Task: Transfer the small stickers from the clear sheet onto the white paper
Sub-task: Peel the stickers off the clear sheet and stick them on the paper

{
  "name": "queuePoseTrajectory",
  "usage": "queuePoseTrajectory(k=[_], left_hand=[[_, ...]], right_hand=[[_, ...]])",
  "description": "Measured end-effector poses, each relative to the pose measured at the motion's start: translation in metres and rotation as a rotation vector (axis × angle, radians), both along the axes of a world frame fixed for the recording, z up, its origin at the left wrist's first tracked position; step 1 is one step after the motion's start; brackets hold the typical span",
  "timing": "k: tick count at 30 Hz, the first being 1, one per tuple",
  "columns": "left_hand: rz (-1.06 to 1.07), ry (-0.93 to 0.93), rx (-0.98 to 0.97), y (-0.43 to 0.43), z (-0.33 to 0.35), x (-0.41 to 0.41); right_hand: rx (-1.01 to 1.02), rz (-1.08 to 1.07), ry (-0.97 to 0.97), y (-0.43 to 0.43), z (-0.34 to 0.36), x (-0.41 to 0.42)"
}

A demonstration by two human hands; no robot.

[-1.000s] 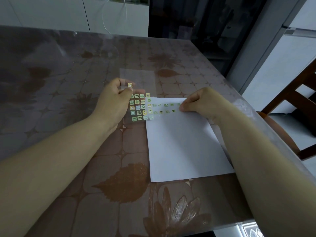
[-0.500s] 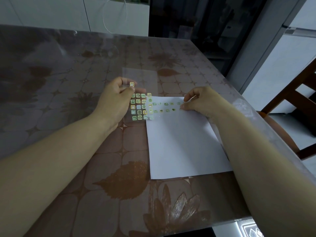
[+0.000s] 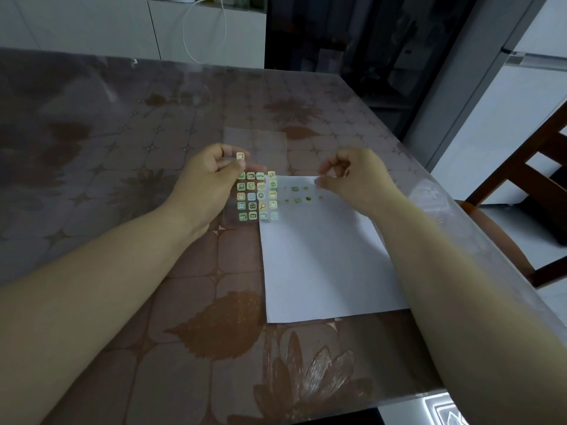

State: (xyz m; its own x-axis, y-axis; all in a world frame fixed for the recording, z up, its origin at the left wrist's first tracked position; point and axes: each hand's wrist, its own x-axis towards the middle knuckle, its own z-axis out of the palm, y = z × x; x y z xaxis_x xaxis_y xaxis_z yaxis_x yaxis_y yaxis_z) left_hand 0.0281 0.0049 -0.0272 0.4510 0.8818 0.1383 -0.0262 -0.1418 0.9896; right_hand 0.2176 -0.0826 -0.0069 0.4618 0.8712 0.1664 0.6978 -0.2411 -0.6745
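My left hand (image 3: 208, 182) pinches the clear sheet (image 3: 260, 142) near its left edge and holds it tilted above the table. A block of several small green and yellow stickers (image 3: 257, 195) fills the sheet's lower part, and one sticker (image 3: 240, 155) sits alone by my fingertips. The white paper (image 3: 322, 256) lies flat to the right, its top left corner under the sheet. Several small green stickers (image 3: 296, 189) sit in two rows near the paper's top edge. My right hand (image 3: 356, 176) hovers just above that top edge, fingers curled, thumb and forefinger close together with nothing visible between them.
The table (image 3: 122, 148) has a brown floral cover under clear plastic. Its right edge runs close to the paper. A wooden chair (image 3: 527, 179) stands beyond that edge. White cabinets (image 3: 122, 26) with a hanging cable stand behind the table.
My right hand has lifted off the paper's top edge, where its fingertips were pressing. My left hand and the clear sheet stay where they were.
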Motion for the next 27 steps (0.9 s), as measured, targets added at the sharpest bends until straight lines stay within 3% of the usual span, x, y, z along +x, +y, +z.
queuePoseTrajectory(k=[3,9,27], left_hand=[[-0.025,-0.004,-0.012,0.0,0.0,0.0],[-0.139,-0.024,-0.077,-0.004,-0.001,0.003],[-0.319,-0.089,-0.129,-0.01,0.002,0.003]], right_hand=[[0.235,0.038,0.01,0.002,0.004,-0.015],[0.362,0.241,-0.149,0.005,-0.003,-0.046],[0.436,0.147,-0.255,0.01,-0.01,-0.05]])
